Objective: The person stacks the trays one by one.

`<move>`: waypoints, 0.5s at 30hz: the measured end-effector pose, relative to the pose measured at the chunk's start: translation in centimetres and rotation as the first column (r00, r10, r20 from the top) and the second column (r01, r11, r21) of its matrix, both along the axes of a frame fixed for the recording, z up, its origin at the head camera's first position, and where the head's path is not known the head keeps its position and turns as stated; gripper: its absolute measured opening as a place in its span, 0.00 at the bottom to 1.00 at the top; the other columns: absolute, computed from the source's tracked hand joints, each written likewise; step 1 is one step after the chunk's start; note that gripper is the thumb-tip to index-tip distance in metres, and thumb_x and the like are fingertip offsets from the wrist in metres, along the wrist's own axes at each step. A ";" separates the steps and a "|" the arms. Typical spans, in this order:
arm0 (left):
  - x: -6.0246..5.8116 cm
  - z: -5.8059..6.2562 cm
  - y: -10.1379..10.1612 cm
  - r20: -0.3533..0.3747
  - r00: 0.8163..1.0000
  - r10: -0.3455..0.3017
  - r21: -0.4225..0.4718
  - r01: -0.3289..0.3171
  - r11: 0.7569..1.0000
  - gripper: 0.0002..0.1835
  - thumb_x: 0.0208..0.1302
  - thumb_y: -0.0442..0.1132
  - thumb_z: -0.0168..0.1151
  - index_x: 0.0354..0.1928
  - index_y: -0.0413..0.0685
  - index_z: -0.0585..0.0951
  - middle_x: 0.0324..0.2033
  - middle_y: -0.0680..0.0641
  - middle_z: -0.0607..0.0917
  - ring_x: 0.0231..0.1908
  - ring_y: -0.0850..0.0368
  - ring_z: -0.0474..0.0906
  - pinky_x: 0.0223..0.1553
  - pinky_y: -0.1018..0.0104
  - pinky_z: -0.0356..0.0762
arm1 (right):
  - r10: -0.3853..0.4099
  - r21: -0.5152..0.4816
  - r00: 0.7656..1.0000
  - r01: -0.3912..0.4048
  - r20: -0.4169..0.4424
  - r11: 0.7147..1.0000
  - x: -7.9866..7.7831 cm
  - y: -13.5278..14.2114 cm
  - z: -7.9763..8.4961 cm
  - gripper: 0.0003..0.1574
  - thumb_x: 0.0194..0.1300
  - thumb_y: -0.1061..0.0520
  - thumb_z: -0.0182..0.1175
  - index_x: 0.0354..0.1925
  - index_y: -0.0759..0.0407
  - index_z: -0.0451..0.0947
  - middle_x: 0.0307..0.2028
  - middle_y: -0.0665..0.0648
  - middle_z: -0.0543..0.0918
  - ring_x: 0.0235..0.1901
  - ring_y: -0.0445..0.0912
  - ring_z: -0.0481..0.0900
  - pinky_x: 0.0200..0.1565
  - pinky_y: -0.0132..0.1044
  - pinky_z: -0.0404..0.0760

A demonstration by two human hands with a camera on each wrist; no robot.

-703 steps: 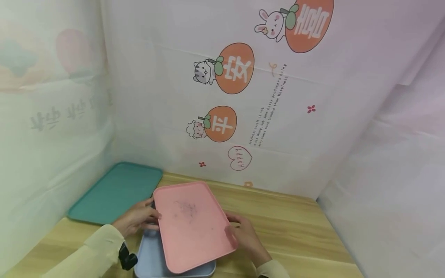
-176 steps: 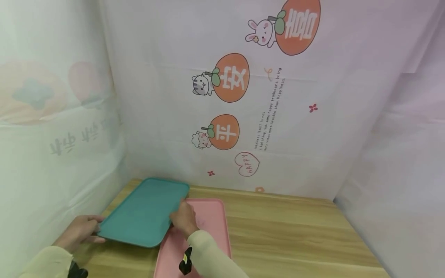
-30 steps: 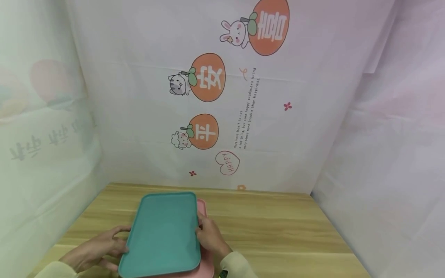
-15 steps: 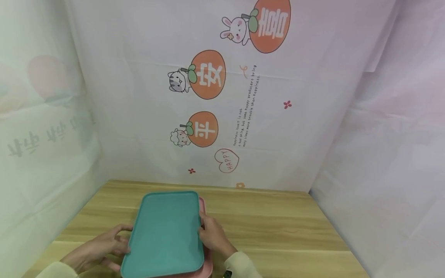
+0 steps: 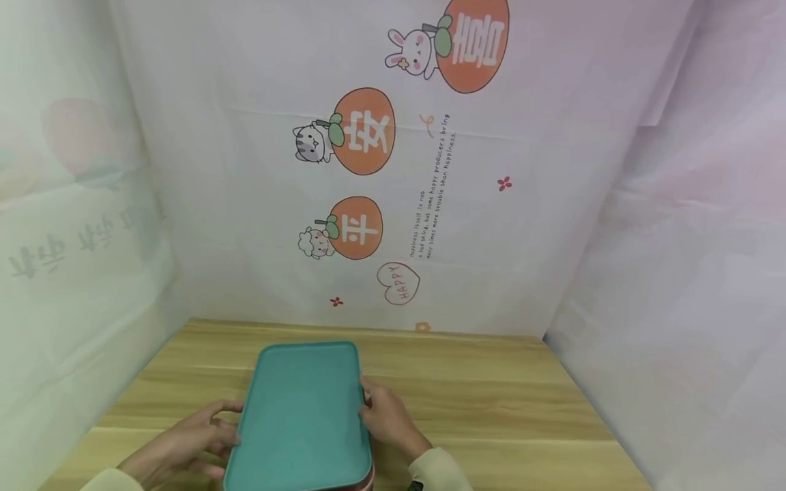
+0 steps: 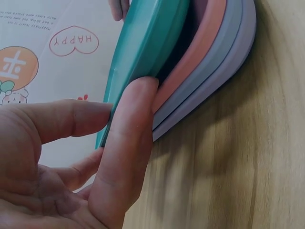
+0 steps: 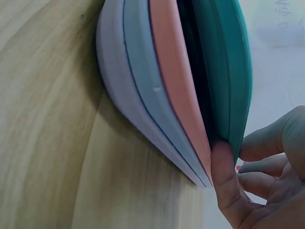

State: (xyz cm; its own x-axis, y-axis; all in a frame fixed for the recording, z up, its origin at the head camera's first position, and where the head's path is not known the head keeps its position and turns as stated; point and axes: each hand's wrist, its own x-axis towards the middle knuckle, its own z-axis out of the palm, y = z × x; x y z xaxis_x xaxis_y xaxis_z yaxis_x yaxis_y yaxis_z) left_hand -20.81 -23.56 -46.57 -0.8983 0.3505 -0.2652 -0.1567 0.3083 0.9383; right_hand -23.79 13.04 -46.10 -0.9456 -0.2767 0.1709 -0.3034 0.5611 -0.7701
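A teal tray (image 5: 303,416) lies over a stack of trays, tilted slightly so that a dark gap shows beneath its near end. My left hand (image 5: 196,440) holds its left edge, thumb and fingers on either side of the rim in the left wrist view. On the opposite edge, my right hand (image 5: 389,416) pinches the rim. Below the teal one, the right wrist view shows a pink tray (image 7: 169,52), then a blue tray (image 7: 143,67) and a lilac tray (image 7: 114,71) at the bottom. From the head, mostly teal is visible.
The stack stands on a wood-grain table (image 5: 479,402). A white printed curtain (image 5: 460,225) rises behind the table's far edge, with further white sheets at the left (image 5: 80,307) and right (image 5: 694,307).
Much earlier, both hands held the pink tray over the blue one; later they lifted the teal tray from the left. In the last second, the teal tray shifted slightly right, covering nearly all the pink.
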 end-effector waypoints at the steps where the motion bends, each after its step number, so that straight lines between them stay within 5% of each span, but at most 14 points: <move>1: 0.0 0.0 0.0 -0.002 1.000 0.003 -0.002 -0.003 1.000 0.41 0.74 0.34 0.60 0.80 0.26 0.51 0.53 0.37 0.84 0.44 0.48 0.87 0.41 0.52 0.94 | 0.001 0.001 1.000 -0.001 -0.002 1.000 0.0 0.0 0.0 0.40 0.70 0.72 0.61 0.78 0.75 0.66 0.53 0.72 0.88 0.32 0.43 0.82 0.26 0.31 0.83; 15: 0.3 -0.5 0.2 -0.027 1.000 -0.009 0.029 0.010 1.000 0.43 0.72 0.32 0.62 0.80 0.24 0.52 0.51 0.37 0.82 0.42 0.48 0.86 0.36 0.58 0.94 | 0.004 0.012 1.000 -0.004 0.013 1.000 0.4 0.1 -0.6 0.44 0.70 0.72 0.61 0.80 0.72 0.62 0.35 0.58 0.88 0.26 0.39 0.79 0.26 0.30 0.83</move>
